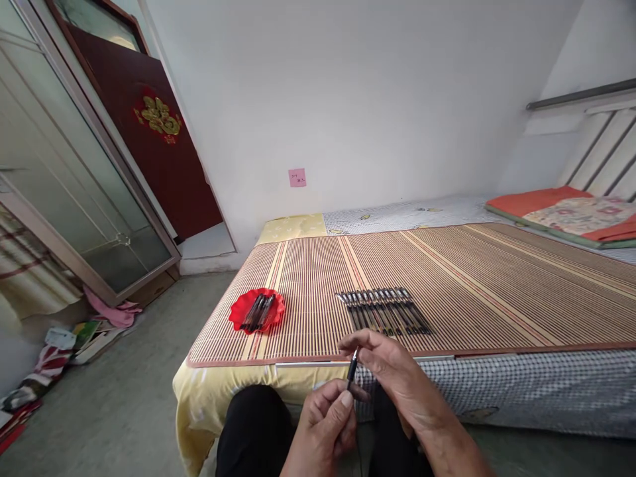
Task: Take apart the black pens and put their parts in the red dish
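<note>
The pen point(352, 373) is pinched in the grip of the left hand point(328, 419), its long axis rising to the right hand point(390, 363), whose contact cannot be told. Beyond the grip, leftward, black pens point(259, 311) are held in a red plate point(237, 315); rightward, a row of pens point(385, 311) is laid on the mat point(309, 291).

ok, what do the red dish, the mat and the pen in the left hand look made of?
Red dish: probably glossy plastic, going by its bright, even colour and thin wavy rim.
Mat: likely bamboo or wood, smooth-looking; it shows narrow parallel strips.
Pen in the left hand: dark barrel, probably plastic; shiny silvery tip, metal or metallic-coated, can't tell.
</note>
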### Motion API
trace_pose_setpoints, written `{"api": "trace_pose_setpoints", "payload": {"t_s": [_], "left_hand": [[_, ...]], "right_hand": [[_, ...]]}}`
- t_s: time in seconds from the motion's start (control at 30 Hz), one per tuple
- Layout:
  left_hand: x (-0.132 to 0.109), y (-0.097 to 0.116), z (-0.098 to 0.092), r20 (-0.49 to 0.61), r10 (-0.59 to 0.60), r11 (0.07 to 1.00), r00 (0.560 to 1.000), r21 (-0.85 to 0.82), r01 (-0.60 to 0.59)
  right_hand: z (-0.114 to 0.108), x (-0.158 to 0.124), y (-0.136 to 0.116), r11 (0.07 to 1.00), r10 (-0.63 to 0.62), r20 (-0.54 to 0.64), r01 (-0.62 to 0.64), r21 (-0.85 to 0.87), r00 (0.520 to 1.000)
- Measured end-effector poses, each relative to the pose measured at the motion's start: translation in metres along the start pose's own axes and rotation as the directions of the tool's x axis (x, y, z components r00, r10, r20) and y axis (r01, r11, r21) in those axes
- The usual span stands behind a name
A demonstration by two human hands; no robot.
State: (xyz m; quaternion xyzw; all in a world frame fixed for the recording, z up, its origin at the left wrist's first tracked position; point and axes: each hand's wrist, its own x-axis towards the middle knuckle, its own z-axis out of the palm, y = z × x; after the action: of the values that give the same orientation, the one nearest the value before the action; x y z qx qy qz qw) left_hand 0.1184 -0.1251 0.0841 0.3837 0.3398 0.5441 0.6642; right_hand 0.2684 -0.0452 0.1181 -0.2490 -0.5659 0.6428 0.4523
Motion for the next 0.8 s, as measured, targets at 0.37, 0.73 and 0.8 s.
{"api": "trace_pose_setpoints", "payload": {"t_s": [0.37, 0.73, 0.8], "left_hand": [[0.001, -0.013, -0.008, -0.116, 0.067, 0.98, 0.991, 0.196, -0.043], [0.001, -0.034, -0.025, -0.256, 0.224, 0.924, 0.94, 0.362, -0.121], [0.002, -0.035, -0.028, -0.253, 0.237, 0.916, 0.938, 0.379, -0.129]], "right_hand": [[0.008, 0.0, 0.003, 0.995, -0.063, -0.081, 0.056, -0.086, 0.995], [0.017, 0.006, 0.017, 0.996, -0.027, -0.092, 0.019, -0.09, 0.995], [0.017, 0.006, 0.018, 0.995, -0.028, -0.104, 0.019, -0.093, 0.994]]}}
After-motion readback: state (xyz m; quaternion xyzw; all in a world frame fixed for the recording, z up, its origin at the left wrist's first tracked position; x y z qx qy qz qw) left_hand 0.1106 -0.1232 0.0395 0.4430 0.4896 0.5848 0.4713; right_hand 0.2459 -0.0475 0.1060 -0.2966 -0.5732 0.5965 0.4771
